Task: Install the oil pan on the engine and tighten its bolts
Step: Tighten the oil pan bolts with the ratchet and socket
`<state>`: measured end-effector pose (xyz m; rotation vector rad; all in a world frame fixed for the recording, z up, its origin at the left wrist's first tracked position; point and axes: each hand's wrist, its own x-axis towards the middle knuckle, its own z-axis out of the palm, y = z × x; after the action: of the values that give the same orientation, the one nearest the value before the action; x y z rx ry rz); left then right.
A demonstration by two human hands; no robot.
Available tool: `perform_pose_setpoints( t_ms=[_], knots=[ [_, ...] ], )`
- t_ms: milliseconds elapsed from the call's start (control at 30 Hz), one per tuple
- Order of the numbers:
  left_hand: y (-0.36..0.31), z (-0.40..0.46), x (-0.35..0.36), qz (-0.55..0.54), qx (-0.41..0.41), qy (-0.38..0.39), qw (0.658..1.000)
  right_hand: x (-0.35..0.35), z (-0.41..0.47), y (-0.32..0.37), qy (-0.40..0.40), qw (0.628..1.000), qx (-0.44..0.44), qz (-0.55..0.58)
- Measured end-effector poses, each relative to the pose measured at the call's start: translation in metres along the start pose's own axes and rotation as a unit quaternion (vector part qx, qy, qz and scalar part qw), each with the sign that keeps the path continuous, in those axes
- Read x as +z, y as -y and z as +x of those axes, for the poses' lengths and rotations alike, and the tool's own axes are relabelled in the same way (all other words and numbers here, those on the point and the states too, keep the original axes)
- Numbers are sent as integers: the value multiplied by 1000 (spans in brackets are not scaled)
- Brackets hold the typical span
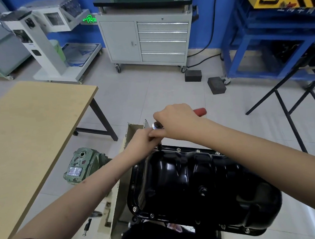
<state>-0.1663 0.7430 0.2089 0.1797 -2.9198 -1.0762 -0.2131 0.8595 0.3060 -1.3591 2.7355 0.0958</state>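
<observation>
The black oil pan (203, 183) sat seated on the engine with bolts (198, 151) around its flange; it looked like stiff, glossy, likely slippery pressed steel, best held by the rim. At its far-left corner the right hand (177, 121) gripped the red-handled ratchet (200, 111) while the left hand (145, 138) pinched its extension. A bare wooden worktop (33, 130) stood left, a green gearbox (80, 166) near the stand, nothing blocking the swing.

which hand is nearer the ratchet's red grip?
Right. The right hand is wrapped round the ratchet handle, right beside the red grip sticking out past it. The left hand sits lower, at the socket extension below the ratchet head.
</observation>
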Motion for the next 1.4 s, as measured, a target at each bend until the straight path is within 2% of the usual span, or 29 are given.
perform_pose_setpoints(
  t_ms=[67,233,300,400,467,600,767,833,967,1033,1233,1300,1400],
  knots=[
    [1,-2,-1,6,39,3,999,-2,-1,-1,8,1000,-18,5],
    [0,-4,-6,-26,100,66,992,-8,-5,-3,81,988,-101,81],
    [3,-6,-5,-36,91,52,994,-6,-2,-1,69,990,-97,71],
    [7,-4,-3,-54,39,3,998,-5,-1,-1,29,998,-37,31],
    [6,-4,-3,-49,41,-8,998,-4,-4,-3,12,1000,-20,8],
    [1,-4,-3,-3,95,28,995,-5,-8,-8,37,998,-43,30],
    [-6,-4,-12,-22,143,75,987,-8,-6,-10,98,985,-115,87],
    [-4,-6,-12,-24,129,70,989,-7,-3,-9,84,988,-112,58],
    [3,-4,-5,-10,41,51,998,-1,-2,-4,18,999,-32,-4],
    [0,-3,-2,0,47,42,998,1,-4,-4,6,1000,-15,10],
    [-6,-3,-7,-20,107,76,991,-5,-8,-10,94,986,-97,101],
    [-5,-6,-7,-31,110,77,990,-5,-7,-8,84,988,-105,82],
    [2,-6,-5,-51,48,48,996,0,-3,-6,29,997,-62,23]
  ],
)
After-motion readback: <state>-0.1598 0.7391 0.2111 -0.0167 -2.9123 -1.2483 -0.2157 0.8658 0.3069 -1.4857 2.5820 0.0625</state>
